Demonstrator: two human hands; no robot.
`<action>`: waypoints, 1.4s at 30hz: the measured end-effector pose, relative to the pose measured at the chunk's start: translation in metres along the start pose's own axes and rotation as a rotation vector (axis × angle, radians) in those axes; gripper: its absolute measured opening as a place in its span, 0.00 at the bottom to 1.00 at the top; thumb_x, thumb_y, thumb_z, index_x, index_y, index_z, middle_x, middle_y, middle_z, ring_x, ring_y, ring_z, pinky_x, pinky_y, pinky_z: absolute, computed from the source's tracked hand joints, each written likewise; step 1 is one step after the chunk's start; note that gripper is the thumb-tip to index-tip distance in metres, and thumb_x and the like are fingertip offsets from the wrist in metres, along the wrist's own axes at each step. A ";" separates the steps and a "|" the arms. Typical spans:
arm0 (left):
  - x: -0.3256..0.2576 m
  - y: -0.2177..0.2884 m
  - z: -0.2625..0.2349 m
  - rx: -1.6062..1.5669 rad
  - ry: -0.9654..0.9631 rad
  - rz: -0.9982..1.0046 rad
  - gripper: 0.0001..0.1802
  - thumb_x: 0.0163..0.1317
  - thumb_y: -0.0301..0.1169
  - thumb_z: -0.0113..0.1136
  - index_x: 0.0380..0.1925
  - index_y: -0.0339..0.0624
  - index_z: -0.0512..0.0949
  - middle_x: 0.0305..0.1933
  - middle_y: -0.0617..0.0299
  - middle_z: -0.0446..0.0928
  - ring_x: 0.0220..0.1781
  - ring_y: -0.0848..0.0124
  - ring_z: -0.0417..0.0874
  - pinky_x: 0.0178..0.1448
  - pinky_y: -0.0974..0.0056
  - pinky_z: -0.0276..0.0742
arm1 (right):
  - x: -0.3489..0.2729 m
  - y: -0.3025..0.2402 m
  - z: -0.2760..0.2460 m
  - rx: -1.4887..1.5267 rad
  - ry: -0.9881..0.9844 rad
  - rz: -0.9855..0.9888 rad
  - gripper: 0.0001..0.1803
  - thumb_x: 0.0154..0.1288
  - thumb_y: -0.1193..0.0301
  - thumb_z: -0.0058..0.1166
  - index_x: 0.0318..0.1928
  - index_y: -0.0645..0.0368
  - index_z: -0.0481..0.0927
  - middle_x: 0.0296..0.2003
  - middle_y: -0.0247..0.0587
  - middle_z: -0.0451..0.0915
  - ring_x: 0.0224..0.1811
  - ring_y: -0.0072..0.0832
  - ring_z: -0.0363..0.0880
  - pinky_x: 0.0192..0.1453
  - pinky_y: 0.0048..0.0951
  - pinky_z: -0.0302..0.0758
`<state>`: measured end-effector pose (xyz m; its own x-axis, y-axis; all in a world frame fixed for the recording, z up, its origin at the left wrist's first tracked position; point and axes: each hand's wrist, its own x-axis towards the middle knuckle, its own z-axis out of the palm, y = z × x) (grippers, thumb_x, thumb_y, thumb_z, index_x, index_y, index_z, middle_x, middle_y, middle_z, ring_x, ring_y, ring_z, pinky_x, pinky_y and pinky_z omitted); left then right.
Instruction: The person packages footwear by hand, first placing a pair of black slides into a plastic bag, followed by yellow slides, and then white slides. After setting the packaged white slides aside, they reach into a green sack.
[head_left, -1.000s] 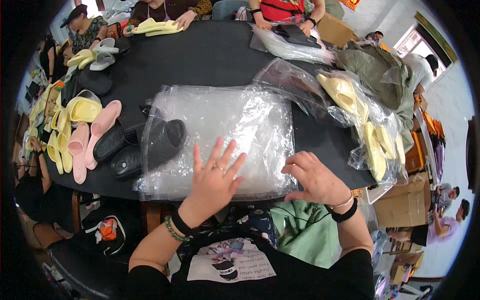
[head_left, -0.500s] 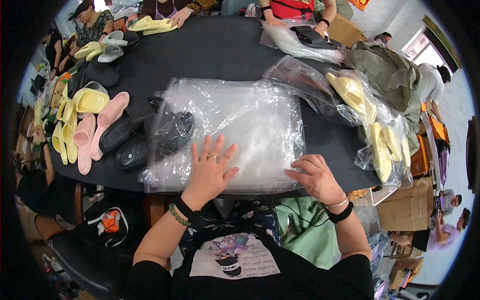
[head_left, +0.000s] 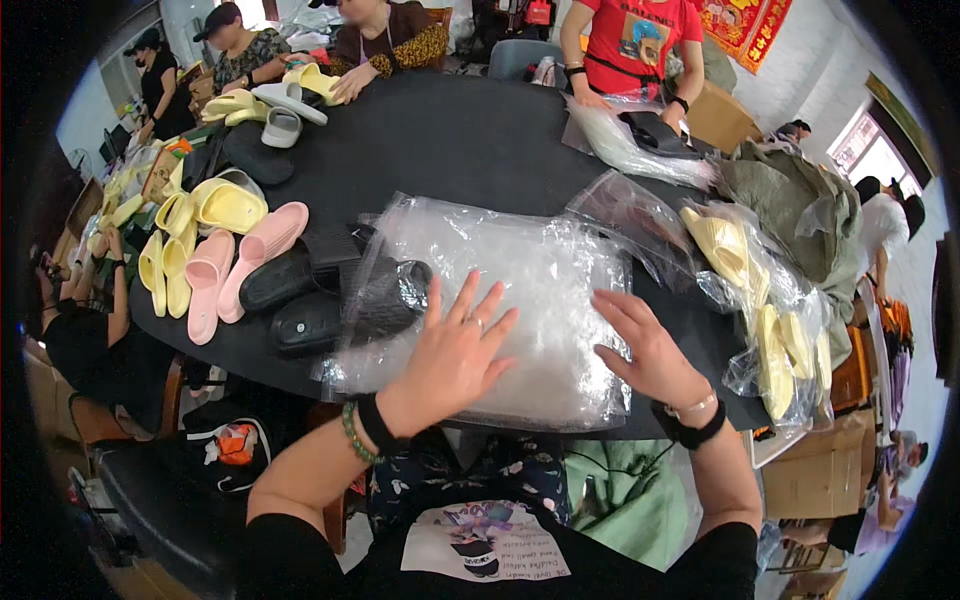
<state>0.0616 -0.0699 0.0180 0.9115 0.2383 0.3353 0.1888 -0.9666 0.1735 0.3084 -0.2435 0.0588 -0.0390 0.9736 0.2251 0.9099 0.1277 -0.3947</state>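
Observation:
A stack of clear plastic bags lies flat in front of me, its surface shiny and wrinkled. My left hand is spread out over the stack's middle, fingers apart. At the stack's right edge is my right hand, thumb and fingers apart, holding nothing; I cannot tell whether it touches the plastic. A pair of black slippers lies at the stack's left side, partly covered by the plastic. Farther left are a pair of pink slippers and several yellow slippers.
Bagged yellow slippers and a dark-looking clear bag lie to the right on the black table. A green-grey cloth heap is beyond them. Across the table, a person in red handles a black slipper in plastic; others work at far left.
My right hand has opened at the stack's right edge, its fingers stretching from a curled pose. My left hand stays spread over the bags. The whole view has shifted, showing more of the far side.

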 end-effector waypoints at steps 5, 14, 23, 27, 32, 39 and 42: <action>0.050 -0.042 0.018 0.075 -0.019 0.050 0.34 0.66 0.47 0.60 0.69 0.48 0.67 0.76 0.49 0.59 0.79 0.47 0.55 0.75 0.29 0.47 | 0.039 0.024 0.031 -0.239 -0.266 0.107 0.72 0.50 0.39 0.69 0.77 0.67 0.36 0.77 0.66 0.35 0.80 0.61 0.32 0.79 0.57 0.44; 0.077 -0.098 0.068 0.109 -0.344 -0.368 0.42 0.65 0.67 0.44 0.75 0.64 0.58 0.82 0.56 0.47 0.79 0.32 0.42 0.78 0.30 0.34 | 0.027 0.074 0.061 -0.258 -0.513 0.474 0.82 0.40 0.25 0.63 0.77 0.67 0.31 0.77 0.66 0.30 0.81 0.56 0.26 0.80 0.56 0.37; 0.069 -0.096 0.055 0.185 -0.133 -0.276 0.36 0.68 0.60 0.49 0.73 0.60 0.64 0.80 0.50 0.52 0.78 0.34 0.49 0.76 0.27 0.39 | 0.045 0.072 0.054 -0.288 -0.569 0.499 0.85 0.33 0.30 0.71 0.77 0.67 0.33 0.77 0.65 0.30 0.80 0.61 0.28 0.77 0.66 0.42; 0.039 -0.085 -0.012 0.257 0.240 -0.120 0.30 0.66 0.48 0.58 0.66 0.50 0.71 0.73 0.45 0.62 0.76 0.40 0.57 0.75 0.28 0.46 | 0.040 0.063 0.037 -0.167 -0.371 0.342 0.85 0.34 0.32 0.73 0.76 0.67 0.30 0.77 0.65 0.27 0.80 0.63 0.24 0.76 0.67 0.41; -0.037 -0.134 -0.084 0.402 0.382 -0.483 0.11 0.57 0.28 0.60 0.40 0.37 0.80 0.41 0.50 0.80 0.45 0.52 0.79 0.55 0.46 0.70 | 0.040 0.053 0.053 -0.201 -0.517 0.308 0.83 0.35 0.33 0.74 0.76 0.69 0.33 0.76 0.71 0.30 0.79 0.67 0.28 0.78 0.64 0.41; -0.103 -0.197 -0.042 0.047 0.014 -0.654 0.33 0.47 0.43 0.74 0.52 0.38 0.79 0.57 0.47 0.75 0.63 0.45 0.71 0.63 0.47 0.72 | 0.025 0.073 0.069 -0.212 -0.661 0.367 0.87 0.32 0.23 0.66 0.75 0.72 0.34 0.76 0.73 0.28 0.79 0.65 0.24 0.77 0.65 0.38; -0.101 -0.205 -0.003 -0.149 0.275 -0.629 0.35 0.45 0.44 0.76 0.53 0.37 0.79 0.54 0.47 0.78 0.58 0.44 0.74 0.64 0.45 0.71 | 0.031 0.073 0.071 -0.206 -0.685 0.351 0.87 0.33 0.23 0.65 0.76 0.71 0.33 0.76 0.72 0.26 0.79 0.64 0.21 0.77 0.65 0.37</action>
<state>-0.0703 0.1044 -0.0485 0.5161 0.7824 0.3486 0.5801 -0.6187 0.5298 0.3444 -0.1907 -0.0264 0.0800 0.8589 -0.5058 0.9715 -0.1807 -0.1532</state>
